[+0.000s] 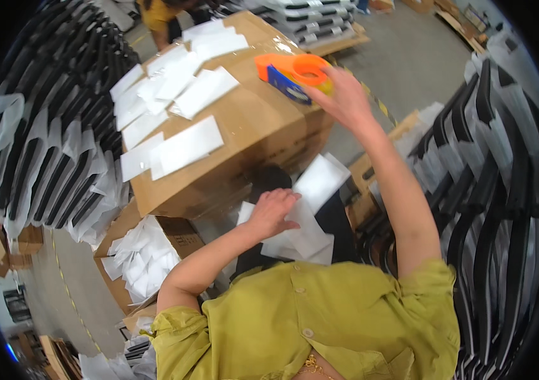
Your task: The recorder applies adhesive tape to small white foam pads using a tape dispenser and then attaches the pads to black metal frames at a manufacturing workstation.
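Observation:
My right hand is closed round the near end of an orange and blue tape dispenser, at the right edge of a large cardboard box. Some of its fingers are hidden behind the dispenser. Over my lap, my left hand rests on several loose white flat sheets, thumb apart from the fingers. Another white sheet lies just beyond them by my knee. On the box top, many thin white rectangular pieces are spread in an overlapping heap toward the left.
Below the large box stands an open carton filled with white pieces. Stacks of black curved parts in clear wrap rise at left and right. Another person is beyond the box. Wrapped parts sit on a pallet at the back.

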Available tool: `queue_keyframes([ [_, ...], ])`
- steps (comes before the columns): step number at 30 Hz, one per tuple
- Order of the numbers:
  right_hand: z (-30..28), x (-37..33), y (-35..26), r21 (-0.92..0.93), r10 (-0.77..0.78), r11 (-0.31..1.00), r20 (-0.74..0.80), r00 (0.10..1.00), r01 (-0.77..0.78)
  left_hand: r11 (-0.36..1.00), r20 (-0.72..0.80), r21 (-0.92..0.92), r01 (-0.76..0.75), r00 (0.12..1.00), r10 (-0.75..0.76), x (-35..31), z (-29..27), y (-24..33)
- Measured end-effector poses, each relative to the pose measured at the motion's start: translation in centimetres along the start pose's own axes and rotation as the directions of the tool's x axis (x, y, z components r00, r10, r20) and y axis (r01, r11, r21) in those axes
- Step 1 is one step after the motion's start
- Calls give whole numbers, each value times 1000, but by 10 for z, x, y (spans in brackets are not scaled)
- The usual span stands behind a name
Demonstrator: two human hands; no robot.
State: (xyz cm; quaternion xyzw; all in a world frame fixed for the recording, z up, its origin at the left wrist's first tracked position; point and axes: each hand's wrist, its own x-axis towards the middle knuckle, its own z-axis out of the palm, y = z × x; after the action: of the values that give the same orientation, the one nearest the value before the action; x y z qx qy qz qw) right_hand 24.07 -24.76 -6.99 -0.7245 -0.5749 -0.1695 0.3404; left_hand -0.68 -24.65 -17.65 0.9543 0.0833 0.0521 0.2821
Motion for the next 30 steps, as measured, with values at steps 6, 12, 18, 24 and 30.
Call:
queue_keyframes([
  [6, 48, 44, -3, -260, 153, 965, 517, 842, -16, 995, -49, -15, 98, 994, -99, -5, -2, 5],
  [12, 38, 48, 2, -140, 214, 975, 405, 889, -171, 859, -94, -481, 177, 963, -251, -3, -40, 11],
  [18, -38, 37, 14, 411, 490, 780, 69, 869, -472, 659, -485, -749, 73, 617, -619, 37, -127, -10],
  [24, -93, -7, 13, 699, 601, 486, 169, 781, -525, 693, -338, -705, 154, 786, -518, 138, -151, -86],
  [30, -99, -53, 18, 850, 517, 58, 424, 744, -524, 885, -226, -325, 333, 882, -414, 199, -149, -104],
])
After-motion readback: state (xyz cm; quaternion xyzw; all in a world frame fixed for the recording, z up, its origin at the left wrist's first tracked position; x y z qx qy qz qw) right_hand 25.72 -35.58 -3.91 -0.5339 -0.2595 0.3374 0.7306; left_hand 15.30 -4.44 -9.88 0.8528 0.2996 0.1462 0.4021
